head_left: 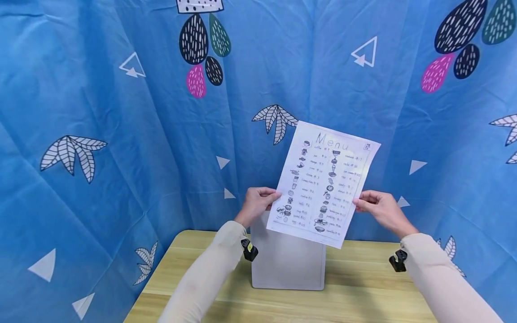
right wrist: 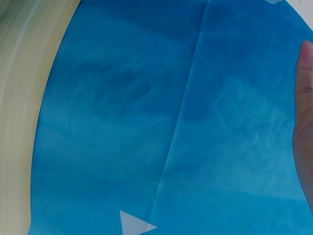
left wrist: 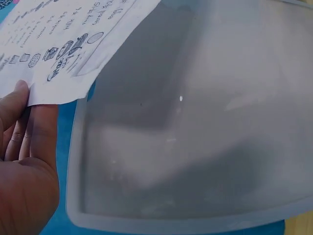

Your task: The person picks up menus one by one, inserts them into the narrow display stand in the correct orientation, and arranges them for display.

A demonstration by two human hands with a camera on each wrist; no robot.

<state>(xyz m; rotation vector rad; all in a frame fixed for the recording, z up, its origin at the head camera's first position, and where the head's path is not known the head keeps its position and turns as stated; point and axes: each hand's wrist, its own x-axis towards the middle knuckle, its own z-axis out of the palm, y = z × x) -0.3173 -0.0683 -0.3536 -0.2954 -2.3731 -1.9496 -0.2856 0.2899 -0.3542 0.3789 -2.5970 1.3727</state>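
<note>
Menu sheet [head_left: 323, 184], handwritten, hangs between the two hands, its top tilted toward the right hand's side. The left hand [head_left: 256, 204] pinches the lower part of the near edge, thumb in front; the right hand [head_left: 378, 207] pinches the opposite edge about midway. Below and rightward of the left hand, a grey rimmed board [head_left: 287, 264] shows over the counter [head_left: 363, 278], partly hidden by the sheet; whether they touch, I cannot tell. The paper should be light, floppy and easily creased, so gentle pinches on opposite side edges suit it.
</note>
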